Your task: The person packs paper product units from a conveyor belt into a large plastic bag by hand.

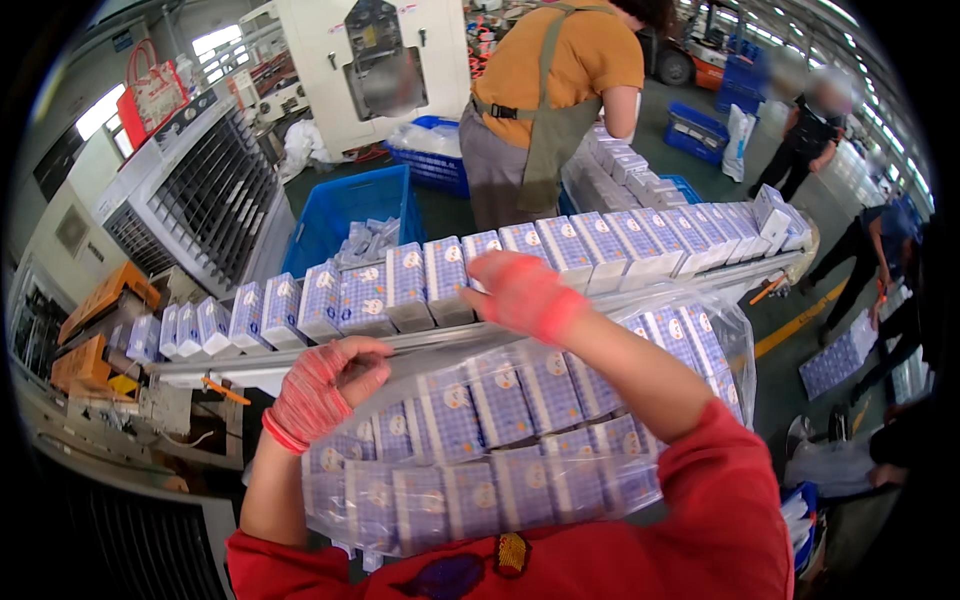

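Observation:
A row of purple-and-white tissue packs (pixel 443 282) stands along the conveyor (pixel 432 339) in front of me. My right hand (pixel 525 292), in a red fingerless glove, is over the middle of this row, its fingertips at the packs' upper faces; I cannot tell whether they touch. My left hand (pixel 325 388), gloved alike, is held at the conveyor's near edge, thumb and fingers apart with nothing between them. Below both hands lies a clear plastic bag (pixel 742 352) filled with rows of similar tissue packs (pixel 520 485).
Behind the conveyor stand a blue crate (pixel 345 195) with loose packs, a grey louvred cooler (pixel 205 190) and a person in an orange shirt (pixel 560 60). A white machine (pixel 300 70) stands farther back. Other people (pixel 810 130) are at the right.

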The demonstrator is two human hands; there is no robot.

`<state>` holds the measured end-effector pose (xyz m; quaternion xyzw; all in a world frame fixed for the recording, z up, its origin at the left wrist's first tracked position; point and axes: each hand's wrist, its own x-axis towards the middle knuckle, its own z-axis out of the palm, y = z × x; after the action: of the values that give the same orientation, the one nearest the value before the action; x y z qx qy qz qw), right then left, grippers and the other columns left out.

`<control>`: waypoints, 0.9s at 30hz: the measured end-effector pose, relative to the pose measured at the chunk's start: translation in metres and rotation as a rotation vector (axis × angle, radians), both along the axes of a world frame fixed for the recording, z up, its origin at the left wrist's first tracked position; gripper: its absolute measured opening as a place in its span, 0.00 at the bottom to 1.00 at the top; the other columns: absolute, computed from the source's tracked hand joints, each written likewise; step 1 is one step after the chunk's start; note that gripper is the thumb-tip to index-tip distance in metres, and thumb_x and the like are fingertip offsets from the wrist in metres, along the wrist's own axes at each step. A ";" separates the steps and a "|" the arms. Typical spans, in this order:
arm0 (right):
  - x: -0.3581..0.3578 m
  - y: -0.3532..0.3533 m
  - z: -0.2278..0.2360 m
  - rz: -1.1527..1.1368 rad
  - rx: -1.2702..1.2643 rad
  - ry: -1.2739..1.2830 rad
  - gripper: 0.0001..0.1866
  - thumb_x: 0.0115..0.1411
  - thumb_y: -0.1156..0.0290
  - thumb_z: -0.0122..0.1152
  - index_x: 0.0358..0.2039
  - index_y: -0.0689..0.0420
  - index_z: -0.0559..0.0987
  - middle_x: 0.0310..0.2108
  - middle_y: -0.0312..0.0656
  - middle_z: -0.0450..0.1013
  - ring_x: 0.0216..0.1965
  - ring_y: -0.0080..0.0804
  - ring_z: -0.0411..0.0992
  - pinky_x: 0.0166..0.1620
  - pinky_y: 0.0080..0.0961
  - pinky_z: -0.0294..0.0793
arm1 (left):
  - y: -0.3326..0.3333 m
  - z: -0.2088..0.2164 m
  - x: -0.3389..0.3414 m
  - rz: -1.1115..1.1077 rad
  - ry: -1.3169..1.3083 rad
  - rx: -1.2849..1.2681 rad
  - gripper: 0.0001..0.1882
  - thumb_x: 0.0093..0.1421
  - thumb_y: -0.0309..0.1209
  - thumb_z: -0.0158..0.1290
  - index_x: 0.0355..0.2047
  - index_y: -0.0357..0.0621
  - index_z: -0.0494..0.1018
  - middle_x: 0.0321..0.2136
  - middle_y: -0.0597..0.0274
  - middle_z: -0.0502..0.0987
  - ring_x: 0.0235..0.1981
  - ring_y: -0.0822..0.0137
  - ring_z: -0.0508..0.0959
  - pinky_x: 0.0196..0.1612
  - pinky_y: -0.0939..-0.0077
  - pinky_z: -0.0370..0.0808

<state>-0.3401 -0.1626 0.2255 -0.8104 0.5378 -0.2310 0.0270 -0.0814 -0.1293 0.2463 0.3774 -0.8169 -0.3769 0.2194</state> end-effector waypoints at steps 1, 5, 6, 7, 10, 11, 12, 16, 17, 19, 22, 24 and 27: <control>0.016 -0.027 -0.008 -0.140 0.135 0.092 0.24 0.49 0.52 0.51 0.39 0.58 0.71 0.32 0.49 0.70 0.36 0.45 0.68 0.38 0.36 0.68 | -0.010 0.005 0.003 -0.114 -0.096 0.037 0.14 0.54 0.29 0.48 0.42 0.42 0.68 0.26 0.59 0.75 0.27 0.71 0.75 0.32 0.80 0.70; 0.089 -0.092 -0.023 -0.482 0.562 0.171 0.42 0.41 0.42 0.55 0.53 0.54 0.59 0.53 0.51 0.53 0.48 0.50 0.60 0.46 0.44 0.62 | 0.006 -0.013 -0.007 -0.493 -0.696 -0.046 0.19 0.53 0.44 0.44 0.40 0.44 0.68 0.31 0.51 0.73 0.33 0.56 0.74 0.38 0.67 0.69; 0.100 -0.096 -0.029 -0.645 0.603 0.234 0.49 0.37 0.39 0.56 0.56 0.52 0.53 0.59 0.50 0.44 0.52 0.53 0.56 0.48 0.50 0.59 | 0.003 -0.025 -0.012 -0.529 -0.770 -0.057 0.19 0.53 0.43 0.44 0.40 0.45 0.68 0.31 0.51 0.73 0.35 0.54 0.73 0.39 0.65 0.68; 0.107 -0.101 -0.034 -0.658 0.614 0.243 0.49 0.37 0.39 0.56 0.56 0.52 0.53 0.59 0.50 0.44 0.52 0.53 0.56 0.48 0.50 0.59 | -0.001 -0.035 -0.014 -0.565 -0.844 -0.069 0.18 0.53 0.42 0.43 0.40 0.46 0.67 0.32 0.52 0.73 0.37 0.52 0.72 0.41 0.64 0.67; 0.092 -0.110 -0.040 -0.859 0.702 0.198 0.51 0.35 0.39 0.58 0.58 0.43 0.48 0.61 0.46 0.34 0.57 0.56 0.45 0.48 0.60 0.53 | -0.032 0.003 -0.023 -0.660 -0.591 -0.136 0.17 0.53 0.41 0.44 0.38 0.44 0.67 0.30 0.54 0.74 0.34 0.56 0.73 0.38 0.66 0.69; 0.081 -0.113 -0.048 -0.911 0.692 0.130 0.51 0.35 0.41 0.60 0.58 0.42 0.49 0.61 0.45 0.33 0.58 0.55 0.42 0.49 0.60 0.51 | -0.065 -0.005 -0.023 -0.811 -0.358 -0.233 0.13 0.53 0.37 0.45 0.33 0.42 0.69 0.27 0.57 0.74 0.32 0.64 0.74 0.34 0.71 0.70; 0.075 -0.111 -0.047 -0.924 0.710 0.109 0.49 0.35 0.43 0.61 0.57 0.41 0.51 0.61 0.45 0.33 0.58 0.56 0.42 0.48 0.61 0.51 | -0.086 0.003 -0.027 -0.621 -0.336 -0.144 0.09 0.51 0.33 0.46 0.29 0.41 0.70 0.25 0.58 0.74 0.31 0.69 0.75 0.32 0.78 0.71; 0.074 -0.113 -0.038 -0.913 0.788 0.096 0.44 0.36 0.45 0.60 0.56 0.40 0.56 0.60 0.47 0.34 0.58 0.57 0.41 0.48 0.61 0.52 | -0.154 -0.056 -0.055 0.025 -0.380 -0.087 0.14 0.49 0.35 0.47 0.34 0.43 0.72 0.29 0.55 0.75 0.35 0.65 0.74 0.39 0.77 0.70; 0.078 -0.117 -0.038 -0.898 0.798 0.113 0.44 0.36 0.45 0.60 0.56 0.40 0.56 0.60 0.47 0.34 0.58 0.57 0.41 0.48 0.61 0.52 | -0.159 -0.077 -0.059 0.084 -0.592 -0.138 0.17 0.49 0.38 0.47 0.38 0.45 0.71 0.37 0.54 0.71 0.41 0.62 0.71 0.43 0.72 0.67; 0.057 -0.120 -0.039 -0.958 0.841 0.105 0.43 0.37 0.45 0.60 0.55 0.40 0.57 0.60 0.46 0.37 0.57 0.57 0.43 0.48 0.61 0.52 | -0.150 -0.095 -0.092 0.103 -0.789 -0.191 0.20 0.49 0.40 0.47 0.42 0.47 0.69 0.45 0.53 0.68 0.48 0.60 0.67 0.47 0.66 0.65; 0.035 -0.120 -0.047 -0.924 0.740 0.030 0.42 0.37 0.45 0.59 0.55 0.42 0.58 0.59 0.43 0.40 0.57 0.51 0.46 0.49 0.55 0.54 | -0.128 -0.096 -0.108 0.132 -0.956 -0.328 0.26 0.49 0.45 0.46 0.51 0.58 0.62 0.59 0.60 0.44 0.59 0.49 0.44 0.51 0.42 0.53; 0.025 -0.115 -0.047 -0.866 0.667 -0.038 0.40 0.37 0.46 0.59 0.53 0.45 0.62 0.58 0.44 0.44 0.57 0.45 0.49 0.51 0.44 0.58 | -0.134 -0.102 -0.094 0.131 -0.980 -0.338 0.26 0.50 0.44 0.46 0.51 0.59 0.61 0.59 0.60 0.44 0.59 0.49 0.44 0.51 0.42 0.53; -0.017 -0.127 -0.058 -0.594 0.528 -0.144 0.39 0.37 0.46 0.59 0.49 0.53 0.66 0.52 0.47 0.58 0.54 0.44 0.56 0.50 0.37 0.61 | -0.123 -0.082 -0.058 0.193 -0.884 -0.362 0.23 0.51 0.43 0.45 0.49 0.57 0.64 0.57 0.57 0.51 0.57 0.51 0.52 0.51 0.51 0.57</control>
<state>-0.3569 -0.2897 0.1677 -0.5666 0.7863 -0.1388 0.2037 -0.1396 -0.2522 0.1648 0.5310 -0.8457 -0.0103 -0.0524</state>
